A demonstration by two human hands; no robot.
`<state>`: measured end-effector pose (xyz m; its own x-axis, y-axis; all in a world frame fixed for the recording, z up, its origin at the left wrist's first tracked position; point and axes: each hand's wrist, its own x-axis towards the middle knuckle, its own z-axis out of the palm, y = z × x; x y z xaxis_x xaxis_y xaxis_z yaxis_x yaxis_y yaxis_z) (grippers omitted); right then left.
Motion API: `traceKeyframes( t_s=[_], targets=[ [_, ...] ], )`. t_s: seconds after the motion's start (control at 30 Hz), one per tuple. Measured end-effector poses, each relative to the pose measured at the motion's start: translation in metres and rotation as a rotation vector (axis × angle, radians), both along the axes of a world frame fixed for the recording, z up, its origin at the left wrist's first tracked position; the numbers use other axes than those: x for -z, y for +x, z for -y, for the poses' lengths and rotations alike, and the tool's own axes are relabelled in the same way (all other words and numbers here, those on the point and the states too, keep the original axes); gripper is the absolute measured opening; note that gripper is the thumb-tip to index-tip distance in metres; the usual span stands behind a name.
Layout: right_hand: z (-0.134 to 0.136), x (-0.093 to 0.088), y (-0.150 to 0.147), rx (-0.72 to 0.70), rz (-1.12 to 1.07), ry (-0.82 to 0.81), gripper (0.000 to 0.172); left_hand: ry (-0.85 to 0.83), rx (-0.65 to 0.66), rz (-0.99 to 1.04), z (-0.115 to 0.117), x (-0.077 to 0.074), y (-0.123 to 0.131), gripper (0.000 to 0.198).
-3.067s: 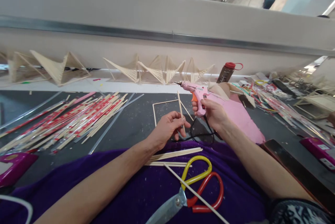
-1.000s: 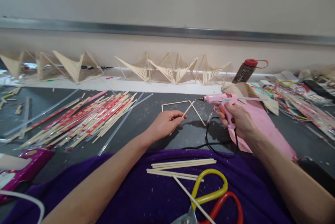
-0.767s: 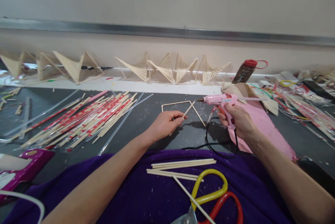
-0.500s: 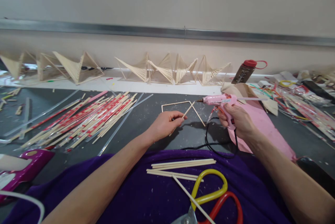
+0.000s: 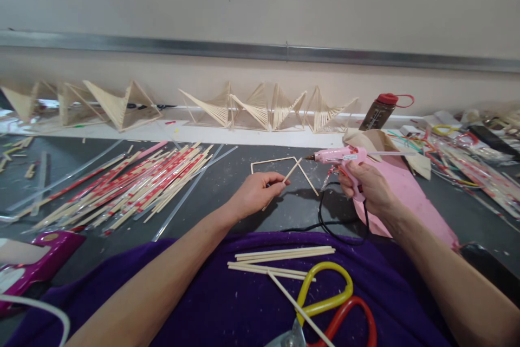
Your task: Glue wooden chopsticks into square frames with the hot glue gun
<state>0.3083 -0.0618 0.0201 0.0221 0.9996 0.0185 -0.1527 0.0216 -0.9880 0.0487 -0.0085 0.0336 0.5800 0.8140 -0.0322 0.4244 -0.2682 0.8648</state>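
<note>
Pinched in my left hand (image 5: pixel 260 194) is a thin wooden stick (image 5: pixel 293 170), slanting up to the right. My right hand (image 5: pixel 368 182) grips a pink hot glue gun (image 5: pixel 339 155) by its handle, its nozzle pointing left at the stick's upper end; whether they touch I cannot tell. A clear glue stick (image 5: pixel 390 153) juts from the gun's back. Behind my left hand, an angular frame of joined sticks (image 5: pixel 272 161) lies on the dark table (image 5: pixel 227 195). Several loose sticks (image 5: pixel 284 253) and scissors with yellow and red handles (image 5: pixel 325 309) rest on purple cloth (image 5: pixel 195 293) before me.
Wrapped stick bundles (image 5: pixel 134 190) cover the left of the table. Twisted stick models (image 5: pixel 252 106) line the back ledge. A bottle with red lid (image 5: pixel 378 112) stands back right, near pink fabric (image 5: pixel 402 190). A black cord (image 5: pixel 320 222) loops below the gun.
The glue gun has shifted very slightly at the stick's tip. Both hands keep their grips, and the frame and loose sticks stay put.
</note>
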Motion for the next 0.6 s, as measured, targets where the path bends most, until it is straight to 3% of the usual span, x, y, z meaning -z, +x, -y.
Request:
traceKeyframes(
  t_s=[0.6],
  targets=[
    [0.0, -0.0001, 0.0013, 0.001, 0.042, -0.005, 0.032, -0.012, -0.006, 0.002, 0.0009, -0.0002, 0.0005, 0.03]
  ],
)
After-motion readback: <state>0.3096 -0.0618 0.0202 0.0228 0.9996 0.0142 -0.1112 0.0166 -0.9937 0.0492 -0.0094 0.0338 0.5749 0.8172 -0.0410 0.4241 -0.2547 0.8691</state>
